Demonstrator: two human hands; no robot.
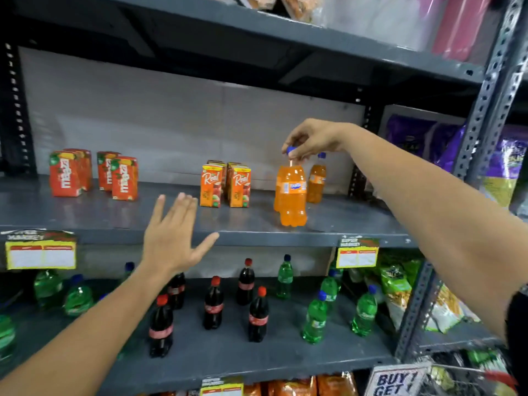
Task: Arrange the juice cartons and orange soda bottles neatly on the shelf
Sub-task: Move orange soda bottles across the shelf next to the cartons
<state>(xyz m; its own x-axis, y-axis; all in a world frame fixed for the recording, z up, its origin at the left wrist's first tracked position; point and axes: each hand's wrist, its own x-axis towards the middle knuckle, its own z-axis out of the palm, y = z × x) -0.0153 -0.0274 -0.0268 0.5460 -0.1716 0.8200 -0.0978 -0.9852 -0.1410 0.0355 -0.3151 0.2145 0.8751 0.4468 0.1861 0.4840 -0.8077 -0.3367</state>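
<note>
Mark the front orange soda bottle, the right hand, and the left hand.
front orange soda bottle [290, 205]: head view, orange body below the label.
right hand [310, 138]: head view, back of the hand, pinching the blue cap.
left hand [171, 238]: head view, back of the open hand.

Single head-worn view, close, facing forward onto the grey shelf [85, 215].

Even, moderately bright overhead light left soft glare on the grey shelf [85, 212] and deep shadow toward eleven o'clock, while wide-angle distortion bent the upright post [491, 81] at two o'clock and motion blur softened everything, worst at the edges.
</note>
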